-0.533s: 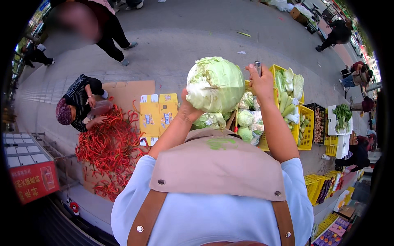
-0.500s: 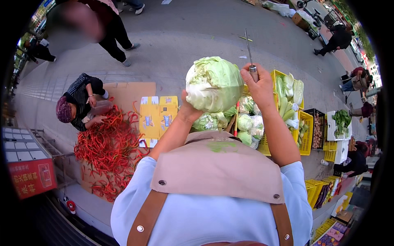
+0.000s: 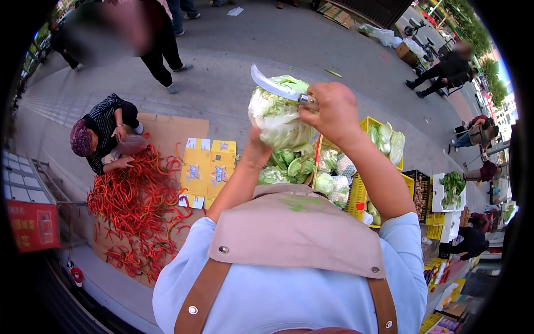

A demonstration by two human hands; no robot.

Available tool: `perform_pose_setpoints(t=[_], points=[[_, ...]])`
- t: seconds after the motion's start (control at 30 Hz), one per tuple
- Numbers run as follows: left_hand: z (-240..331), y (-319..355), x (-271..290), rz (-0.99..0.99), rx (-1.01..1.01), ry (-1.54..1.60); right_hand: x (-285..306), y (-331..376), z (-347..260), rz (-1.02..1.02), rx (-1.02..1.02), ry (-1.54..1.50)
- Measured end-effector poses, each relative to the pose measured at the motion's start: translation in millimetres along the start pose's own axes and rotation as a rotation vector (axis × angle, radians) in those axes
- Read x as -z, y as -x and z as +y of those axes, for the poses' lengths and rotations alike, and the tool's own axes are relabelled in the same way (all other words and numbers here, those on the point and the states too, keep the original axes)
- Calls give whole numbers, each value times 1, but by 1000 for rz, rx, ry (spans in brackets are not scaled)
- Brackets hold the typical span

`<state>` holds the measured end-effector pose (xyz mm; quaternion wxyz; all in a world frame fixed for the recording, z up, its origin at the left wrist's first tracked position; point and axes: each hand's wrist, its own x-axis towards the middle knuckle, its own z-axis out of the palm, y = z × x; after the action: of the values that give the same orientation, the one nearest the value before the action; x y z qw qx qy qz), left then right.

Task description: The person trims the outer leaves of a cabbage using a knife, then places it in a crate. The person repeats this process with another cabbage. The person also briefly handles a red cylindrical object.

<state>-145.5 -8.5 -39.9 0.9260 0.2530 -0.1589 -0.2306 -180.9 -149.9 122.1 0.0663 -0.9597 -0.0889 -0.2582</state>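
At frame centre, the left hand [image 3: 257,150] cups a pale green round cabbage [image 3: 278,114] from below; the right hand [image 3: 329,111], fisted around a curved steel knife [image 3: 272,86], should slice shallowly, away from the supporting fingers.

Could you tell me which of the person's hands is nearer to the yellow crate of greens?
The right hand, gripping the knife, hangs just above the yellow crate. The left hand is under the cabbage, farther left.

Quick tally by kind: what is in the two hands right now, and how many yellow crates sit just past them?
Cabbage, on the left hand: 1
Knife, in the right hand: 1
Yellow crates with greens, clearly in view just past the hands: 2
Total: 4
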Motion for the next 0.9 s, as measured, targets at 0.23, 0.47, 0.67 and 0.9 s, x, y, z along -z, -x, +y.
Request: perform_pose_setpoints(t=[0.23,0.47,0.67,0.9], points=[[-5,2,9,41,45,120,-10,-14,0,56,43,13],[-6,7,14,36,76,277,-3,9,61,126,-669,-822],[11,13,18,66,50,296,-19,71,68,29,-590,-598],[26,14,-9,0,-7,180,-13,36,-12,214,-103,-331]])
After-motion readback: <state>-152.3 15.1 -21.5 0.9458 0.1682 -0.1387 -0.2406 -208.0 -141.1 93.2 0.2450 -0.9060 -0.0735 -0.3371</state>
